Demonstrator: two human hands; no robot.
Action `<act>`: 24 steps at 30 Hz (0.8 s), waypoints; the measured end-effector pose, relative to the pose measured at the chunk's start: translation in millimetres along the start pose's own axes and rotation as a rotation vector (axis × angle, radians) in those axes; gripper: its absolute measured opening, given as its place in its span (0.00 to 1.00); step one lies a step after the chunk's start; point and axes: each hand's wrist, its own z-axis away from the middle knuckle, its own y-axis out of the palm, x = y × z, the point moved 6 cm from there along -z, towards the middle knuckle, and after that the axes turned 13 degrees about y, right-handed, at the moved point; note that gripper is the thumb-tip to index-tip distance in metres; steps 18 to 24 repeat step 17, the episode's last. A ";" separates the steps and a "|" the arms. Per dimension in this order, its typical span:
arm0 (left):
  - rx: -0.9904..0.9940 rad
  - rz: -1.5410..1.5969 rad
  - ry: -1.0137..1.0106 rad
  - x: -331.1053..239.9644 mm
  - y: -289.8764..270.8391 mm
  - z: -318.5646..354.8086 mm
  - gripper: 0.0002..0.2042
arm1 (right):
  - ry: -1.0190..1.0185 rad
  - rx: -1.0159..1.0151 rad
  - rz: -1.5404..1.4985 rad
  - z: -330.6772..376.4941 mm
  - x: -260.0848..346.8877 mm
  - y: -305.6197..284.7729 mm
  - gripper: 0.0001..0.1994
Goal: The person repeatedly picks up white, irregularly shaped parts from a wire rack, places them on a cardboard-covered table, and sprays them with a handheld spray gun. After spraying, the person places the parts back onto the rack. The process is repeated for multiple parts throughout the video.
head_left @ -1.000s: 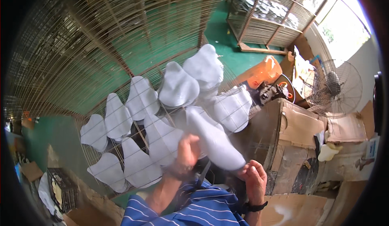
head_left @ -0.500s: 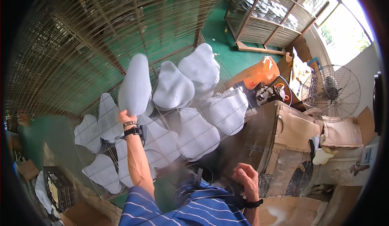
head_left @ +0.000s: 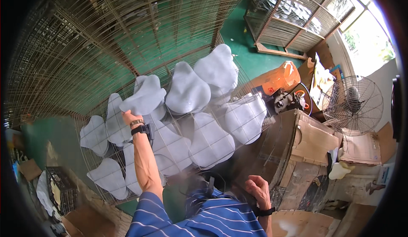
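My left hand (head_left: 131,118) reaches out over a wire rack (head_left: 170,124) and grips the lower left edge of a light grey, pear-shaped moulded pad (head_left: 145,97). The held pad lies tilted over the rack's far part; whether its underside touches the wires is hidden. Several like pads are spread across the rack, among them a pad (head_left: 188,88) to the right of the held one and a pad (head_left: 93,136) at the left. Close to my body, my right hand (head_left: 258,191) is curled into a loose fist, with nothing seen in it, beside a worn cardboard box.
Tall wire racks (head_left: 127,29) rise beyond the pads, above a green floor (head_left: 233,29). To the right stand a large cardboard box (head_left: 314,139), an orange bag (head_left: 278,76) and a wire-cage fan (head_left: 352,103). A dark crate (head_left: 61,188) sits at lower left.
The held pad has tipped from nearly upright to lying over the rack, its upper end swinging down to the right. My right hand stays curled by my body.
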 end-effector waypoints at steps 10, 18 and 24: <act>-0.077 -0.267 -0.230 33.9 -25.6 32.7 0.24 | -0.022 -0.021 0.069 -9.3 4.7 3.2 0.22; 0.195 -0.952 0.640 -77.3 -1.2 100.5 0.34 | -0.024 -0.078 0.103 -12.3 -4.1 -5.0 0.26; 0.195 -0.952 0.640 -77.3 -1.2 100.5 0.34 | -0.024 -0.078 0.103 -12.3 -4.1 -5.0 0.26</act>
